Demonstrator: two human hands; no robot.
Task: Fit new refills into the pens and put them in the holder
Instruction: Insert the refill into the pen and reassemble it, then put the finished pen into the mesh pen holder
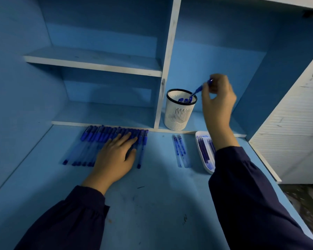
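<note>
over the mouth of the white holder (179,114), the right hand (218,98) pinches a blue pen (199,89) by its upper end, thumb and forefinger closed on the barrel and the other fingers loosely curled behind; the pen slants down and to the left, its lower end just inside the black rim, beside a few stored pens (183,100) that stand in the holder; the wrist bends downward and the forearm reaches up from the near side, its sleeve hiding part of the white tray (206,169) of refills; the left hand (116,156) lies flat, palm down, fingers straight and a little spread, resting on the row of pens (96,135) laid side by side against the shelf lip and gripping none of them; a few loose refills (180,150) lie between the row and the tray.

such a pen looks light and stiff, with a smooth plastic barrel likely to slip in a slack pinch; the capped end seems the surer hold; released at this slant it should slide in under its own weight; the holder looks light too, so a knock on its rim might tip it; the thin refills probably flex and roll, and are best lifted near the middle.
</note>
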